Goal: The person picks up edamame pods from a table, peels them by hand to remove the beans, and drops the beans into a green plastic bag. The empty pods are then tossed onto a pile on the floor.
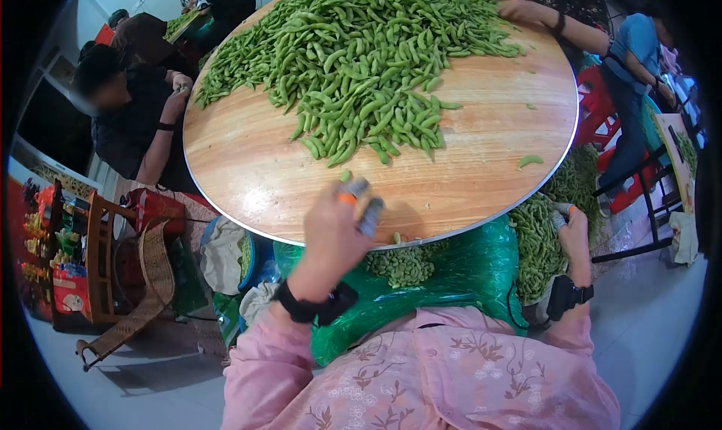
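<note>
My left hand [338, 231] is above the near edge of the round wooden table [248, 167], slightly blurred. Grey and orange coverings wrap its fingertips; thumb and forefinger are apart, with nothing visible between them. A small green piece [346, 175] shows just beyond the fingers. A large heap of green soybean pods [368, 62] covers the table's far part. Low on the right, my right hand [573, 231] is beside more pods [535, 249], its covered fingers curled together; what they hold is hidden. Shelled green beans [402, 268] lie on green plastic [466, 280] over my lap.
One co-worker's hands [179, 83] are at the table's left edge; another's hand [523, 11] reaches the heap at right. A blue tub [259, 261] and a curved wicker piece [156, 261] stand at left. Red stools [598, 107] and a black metal frame [639, 227] are at right.
</note>
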Motion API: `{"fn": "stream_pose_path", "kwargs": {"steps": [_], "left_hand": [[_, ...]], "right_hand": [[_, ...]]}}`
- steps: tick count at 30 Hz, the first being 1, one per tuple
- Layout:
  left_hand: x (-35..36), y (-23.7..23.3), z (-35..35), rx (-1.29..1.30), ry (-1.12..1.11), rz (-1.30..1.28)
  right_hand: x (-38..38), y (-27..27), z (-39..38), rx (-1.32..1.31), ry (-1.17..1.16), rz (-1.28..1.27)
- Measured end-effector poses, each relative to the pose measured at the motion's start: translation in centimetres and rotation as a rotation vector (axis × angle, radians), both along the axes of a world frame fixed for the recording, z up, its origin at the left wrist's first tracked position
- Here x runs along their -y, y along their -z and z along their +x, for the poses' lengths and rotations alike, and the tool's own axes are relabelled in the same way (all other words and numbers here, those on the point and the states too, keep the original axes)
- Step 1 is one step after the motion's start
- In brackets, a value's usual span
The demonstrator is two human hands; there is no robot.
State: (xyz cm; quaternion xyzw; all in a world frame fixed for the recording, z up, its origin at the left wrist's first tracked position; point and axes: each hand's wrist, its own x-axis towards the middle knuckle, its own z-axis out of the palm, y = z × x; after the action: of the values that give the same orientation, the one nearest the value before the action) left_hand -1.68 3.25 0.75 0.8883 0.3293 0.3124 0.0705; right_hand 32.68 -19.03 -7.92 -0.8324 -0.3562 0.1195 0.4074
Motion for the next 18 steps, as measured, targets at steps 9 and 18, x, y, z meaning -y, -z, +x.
{"fn": "stream_pose_path", "kwargs": {"steps": [9,18], "left_hand": [[-5.7,0.4,0.4,-0.339,-0.173,-0.200],[0.6,-0.3,0.3,0.886,0.231,-1.435]], "right_hand": [[-5.1,-8.7,-9.6,-0.134,-0.402,0.116],[-10.7,-9.2,-17.3,-0.661,-0.655,0.188]]}}
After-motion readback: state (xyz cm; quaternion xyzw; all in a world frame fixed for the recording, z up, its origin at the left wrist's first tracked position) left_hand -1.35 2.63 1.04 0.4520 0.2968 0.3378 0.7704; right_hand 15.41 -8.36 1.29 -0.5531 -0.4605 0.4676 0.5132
